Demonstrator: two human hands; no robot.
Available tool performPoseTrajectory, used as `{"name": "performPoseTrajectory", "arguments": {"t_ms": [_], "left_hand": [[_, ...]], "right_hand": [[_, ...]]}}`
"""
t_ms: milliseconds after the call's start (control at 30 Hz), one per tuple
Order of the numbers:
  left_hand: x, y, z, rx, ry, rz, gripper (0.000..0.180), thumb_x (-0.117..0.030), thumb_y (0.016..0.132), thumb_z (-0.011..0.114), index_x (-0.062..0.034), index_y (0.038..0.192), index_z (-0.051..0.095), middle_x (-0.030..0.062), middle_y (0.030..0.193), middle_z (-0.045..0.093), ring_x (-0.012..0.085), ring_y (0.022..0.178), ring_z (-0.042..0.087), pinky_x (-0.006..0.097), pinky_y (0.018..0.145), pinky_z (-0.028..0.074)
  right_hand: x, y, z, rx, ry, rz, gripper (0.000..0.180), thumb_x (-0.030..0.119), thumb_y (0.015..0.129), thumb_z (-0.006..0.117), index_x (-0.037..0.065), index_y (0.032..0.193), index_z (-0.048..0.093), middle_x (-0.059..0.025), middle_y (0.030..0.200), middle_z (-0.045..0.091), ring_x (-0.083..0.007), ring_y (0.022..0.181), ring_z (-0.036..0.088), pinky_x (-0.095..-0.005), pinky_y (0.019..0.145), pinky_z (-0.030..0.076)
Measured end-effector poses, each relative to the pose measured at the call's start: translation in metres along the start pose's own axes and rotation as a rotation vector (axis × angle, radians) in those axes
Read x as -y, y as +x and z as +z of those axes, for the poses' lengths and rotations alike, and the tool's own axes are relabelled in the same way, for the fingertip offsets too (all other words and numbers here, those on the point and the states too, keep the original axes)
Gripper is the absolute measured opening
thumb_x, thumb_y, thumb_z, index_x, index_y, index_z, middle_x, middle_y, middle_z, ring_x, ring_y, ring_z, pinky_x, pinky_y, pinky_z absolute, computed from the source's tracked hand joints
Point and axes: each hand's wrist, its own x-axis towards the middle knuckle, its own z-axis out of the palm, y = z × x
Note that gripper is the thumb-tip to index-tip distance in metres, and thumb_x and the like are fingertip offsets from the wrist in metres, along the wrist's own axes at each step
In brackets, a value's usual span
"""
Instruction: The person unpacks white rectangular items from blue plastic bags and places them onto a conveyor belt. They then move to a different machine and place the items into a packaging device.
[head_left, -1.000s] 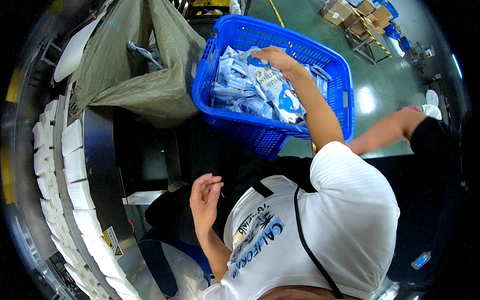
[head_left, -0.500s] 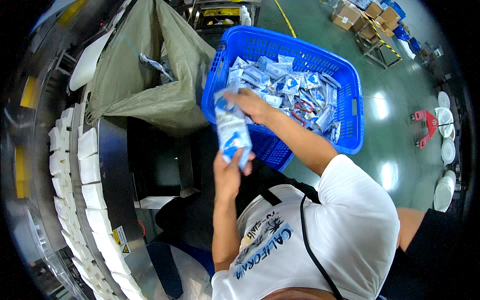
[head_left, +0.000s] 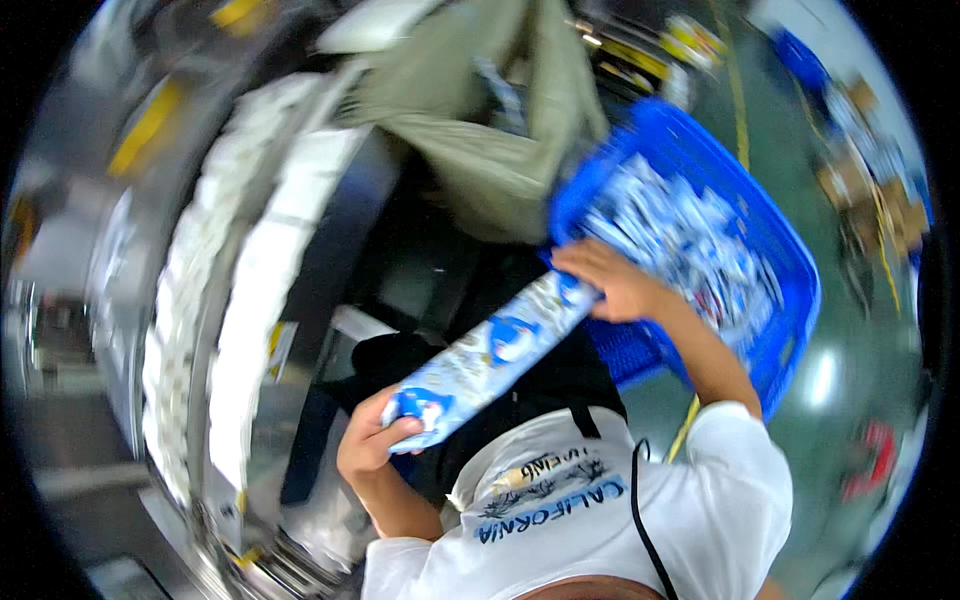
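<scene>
A long strip of pale plastic packets, printed with blue figures, is stretched slantwise in front of my body. Its lower left end is pinched by my left hand, thumb on top. My right hand is closed round the upper right end, close to the blue basket. Inside that basket lies a heap of similar small packets, smeared by motion. A small red thing shows blurred among them.
An olive woven sack hangs open ahead, some plastic inside. At left runs a machine line with rows of white folded pieces. Cardboard boxes stand far right, and a red object is on the green floor.
My view has turned, so the basket and sack appear farther right. My hands have moved apart and pulled the packet strip out long, left hand toward the machine, away from the basket.
</scene>
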Motion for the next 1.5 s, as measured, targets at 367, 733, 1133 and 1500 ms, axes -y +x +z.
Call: {"name": "performPoseTrajectory", "arguments": {"t_ms": [367,733,1133,1500], "left_hand": [[0.093,-0.017,-0.026,-0.013,0.035,-0.227,0.038,-0.012,0.103,0.063,0.0013,0.139,0.058,0.0137,0.103,0.075,0.0215,0.084,0.074,0.033,0.075,0.061],[0.163,0.094,-0.012,-0.369,-0.588,0.061,0.03,-0.028,0.102,0.066,-0.014,0.128,0.063,0.0041,0.117,0.07,0.0207,0.111,0.067,0.041,0.094,0.057],[0.204,0.146,-0.001,-0.36,-0.794,0.166,0.057,-0.062,0.107,0.041,-0.0122,0.13,0.06,0.0084,0.126,0.068,0.0249,0.119,0.066,0.049,0.108,0.05],[0.217,0.165,0.016,-0.245,-0.76,0.101,0.054,-0.062,0.106,0.045,-0.0155,0.128,0.064,0.0059,0.122,0.069,0.0235,0.115,0.065,0.047,0.105,0.048]], "right_hand": [[0.087,0.06,-0.024,0.377,-0.058,-0.245,0.076,0.023,0.076,0.083,0.003,0.142,0.051,-0.0168,0.117,0.063,-0.0358,0.106,0.065,-0.0446,0.092,0.053],[0.153,0.09,-0.081,0.272,-0.11,0.073,0.071,0.008,0.075,0.081,0.001,0.139,0.051,-0.0232,0.118,0.062,-0.0435,0.109,0.064,-0.0477,0.091,0.052],[0.183,0.113,-0.069,0.324,-0.143,-0.017,0.055,-0.005,0.069,0.069,0.006,0.124,0.069,-0.0213,0.148,0.052,-0.0455,0.133,0.055,-0.0459,0.11,0.045],[0.174,0.101,-0.077,0.264,-0.072,-0.1,0.038,-0.007,0.07,0.064,0.002,0.107,0.07,-0.0211,0.124,0.065,-0.0416,0.119,0.063,-0.0451,0.105,0.048]]}}
